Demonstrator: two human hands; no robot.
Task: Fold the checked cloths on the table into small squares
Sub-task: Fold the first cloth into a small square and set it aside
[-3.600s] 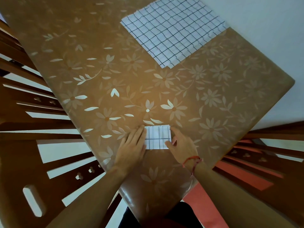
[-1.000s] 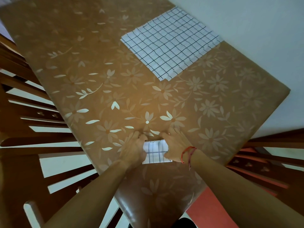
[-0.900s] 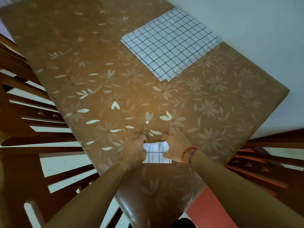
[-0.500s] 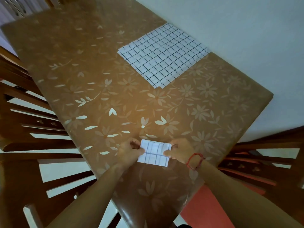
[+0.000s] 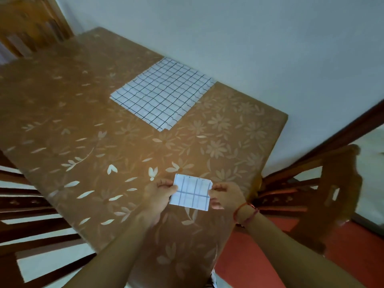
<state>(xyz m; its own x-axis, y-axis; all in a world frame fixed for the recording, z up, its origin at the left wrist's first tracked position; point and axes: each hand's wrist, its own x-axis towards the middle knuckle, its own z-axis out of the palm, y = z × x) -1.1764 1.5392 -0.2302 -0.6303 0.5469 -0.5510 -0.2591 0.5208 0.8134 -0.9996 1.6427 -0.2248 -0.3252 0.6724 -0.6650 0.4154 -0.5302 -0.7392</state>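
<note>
**Two hands pinch one folded cloth (image 5: 191, 192) over the near end of the table (image 5: 83, 142)**

The folded cloth is a small white rectangle with thin dark check lines, a little wider than it is tall. It is held between both hands close to the person's end of the table. The left hand (image 5: 160, 194) grips its left edge, with the thumb on top and the curled fingers underneath. The right hand (image 5: 226, 196) pinches the right edge in the same way, and a red thread bracelet (image 5: 246, 214) circles that wrist. The cloth sits slightly tilted and looks raised off the surface, though whether its lower edge touches the table cannot be told.

Well apart from it, at the far side of the table by the pale wall (image 5: 249, 38), the spread checked cloths (image 5: 164, 92) lie flat and unfolded. Layered edges show at their near corner. The table wears a brown cover printed with pale flowers and leaves. Wooden chairs stand on both sides, a slatted chair (image 5: 31, 204) on the left and a blurred chair back (image 5: 332, 194) on the right, over a red floor (image 5: 270, 267).
</note>
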